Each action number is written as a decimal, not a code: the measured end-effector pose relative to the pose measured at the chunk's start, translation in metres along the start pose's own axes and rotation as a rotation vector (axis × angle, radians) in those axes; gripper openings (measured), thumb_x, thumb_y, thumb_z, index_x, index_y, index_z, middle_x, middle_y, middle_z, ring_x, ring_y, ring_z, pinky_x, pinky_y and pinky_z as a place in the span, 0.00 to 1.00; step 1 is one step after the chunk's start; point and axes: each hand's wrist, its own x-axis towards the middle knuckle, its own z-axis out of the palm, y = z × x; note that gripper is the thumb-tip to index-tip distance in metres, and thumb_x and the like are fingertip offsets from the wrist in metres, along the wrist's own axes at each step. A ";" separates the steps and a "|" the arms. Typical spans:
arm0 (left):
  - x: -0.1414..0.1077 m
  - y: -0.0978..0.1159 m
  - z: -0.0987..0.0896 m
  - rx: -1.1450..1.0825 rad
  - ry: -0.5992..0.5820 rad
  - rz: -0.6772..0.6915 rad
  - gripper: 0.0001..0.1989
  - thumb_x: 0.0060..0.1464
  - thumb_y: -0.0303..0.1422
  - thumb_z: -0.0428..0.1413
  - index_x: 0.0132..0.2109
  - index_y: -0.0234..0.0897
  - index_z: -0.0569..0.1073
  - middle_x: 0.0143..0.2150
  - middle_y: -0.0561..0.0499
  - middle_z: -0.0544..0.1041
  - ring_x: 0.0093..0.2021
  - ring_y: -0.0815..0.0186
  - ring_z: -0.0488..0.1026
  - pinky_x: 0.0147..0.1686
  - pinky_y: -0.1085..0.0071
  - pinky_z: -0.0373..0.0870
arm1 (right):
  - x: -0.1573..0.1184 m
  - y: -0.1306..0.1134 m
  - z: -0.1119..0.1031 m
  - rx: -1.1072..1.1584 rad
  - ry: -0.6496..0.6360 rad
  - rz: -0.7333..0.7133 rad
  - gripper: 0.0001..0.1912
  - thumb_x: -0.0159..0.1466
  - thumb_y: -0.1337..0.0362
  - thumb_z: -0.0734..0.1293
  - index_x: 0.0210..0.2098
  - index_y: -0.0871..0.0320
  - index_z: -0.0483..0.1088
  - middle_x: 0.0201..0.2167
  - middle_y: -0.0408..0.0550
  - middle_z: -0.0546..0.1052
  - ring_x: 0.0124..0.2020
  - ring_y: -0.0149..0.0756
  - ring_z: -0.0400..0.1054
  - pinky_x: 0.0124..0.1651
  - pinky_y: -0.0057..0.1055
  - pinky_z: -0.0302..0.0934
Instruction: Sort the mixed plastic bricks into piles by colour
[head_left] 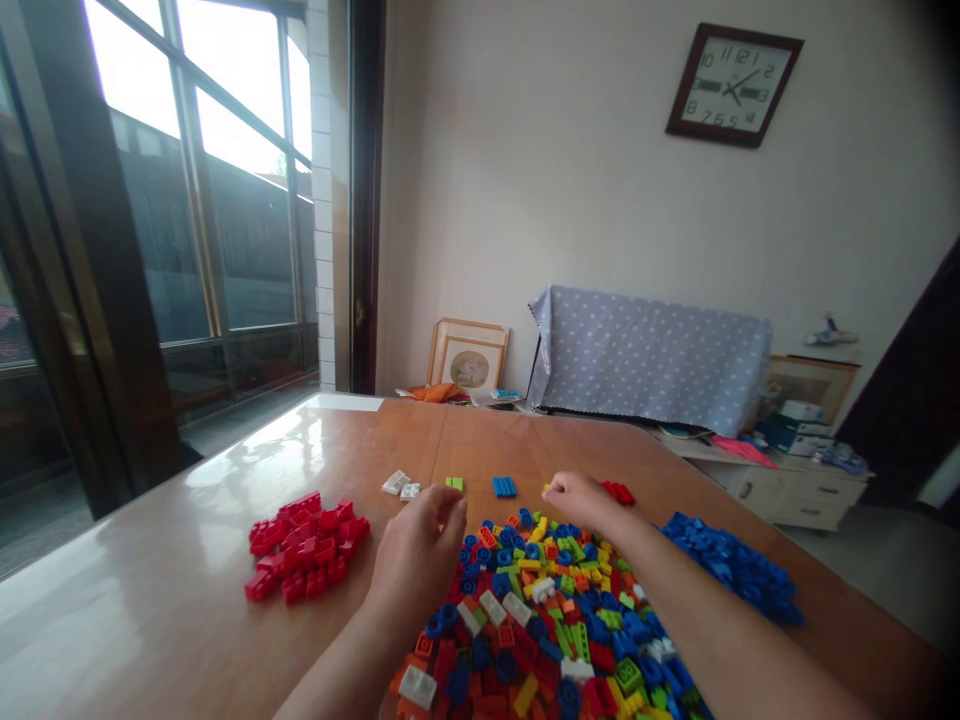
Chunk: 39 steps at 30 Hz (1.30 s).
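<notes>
My left hand (pixel 420 535) is over the left edge of a mixed heap of toy building bricks (pixel 525 620), its fingers curled and pressed together. What it holds, if anything, is hidden. Beyond the heap, my right hand (pixel 581 497) has its fingers closed at a small yellow brick (pixel 547 487), mostly covered by the fingertips. Beyond my left hand lie white bricks (pixel 397 482) and a lime green brick (pixel 454 483). A blue group of bricks (pixel 504 487) sits between the hands, and red bricks (pixel 619 492) lie just right of my right hand.
A pile of red bricks (pixel 304 550) stands on the left of the wooden table (pixel 180 600). Blue bricks (pixel 731 565) are piled on the right, beyond my right forearm. A white sheet (pixel 345 403) lies at the far left edge. Behind are a cloth-covered object (pixel 652 355) and framed pictures (pixel 469 365).
</notes>
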 end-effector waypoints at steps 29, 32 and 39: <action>-0.034 0.017 0.020 0.287 -0.570 0.240 0.30 0.56 0.50 0.54 0.62 0.45 0.71 0.69 0.43 0.63 0.69 0.43 0.56 0.66 0.43 0.53 | 0.036 0.047 0.015 0.102 0.123 0.118 0.08 0.61 0.63 0.66 0.31 0.56 0.77 0.30 0.44 0.80 0.31 0.33 0.69 0.32 0.25 0.53; -0.033 0.016 0.021 0.285 -0.574 0.235 0.30 0.55 0.50 0.55 0.63 0.46 0.71 0.69 0.44 0.63 0.69 0.43 0.56 0.66 0.44 0.52 | 0.045 0.052 0.018 0.037 0.097 0.145 0.09 0.62 0.63 0.67 0.29 0.57 0.77 0.29 0.46 0.80 0.32 0.34 0.69 0.32 0.26 0.53; -0.032 0.013 0.023 0.294 -0.570 0.248 0.29 0.56 0.50 0.54 0.62 0.45 0.71 0.70 0.44 0.63 0.69 0.43 0.56 0.67 0.43 0.52 | 0.060 0.051 0.023 -0.088 -0.035 0.193 0.15 0.69 0.56 0.65 0.50 0.59 0.72 0.50 0.49 0.75 0.46 0.40 0.72 0.48 0.40 0.69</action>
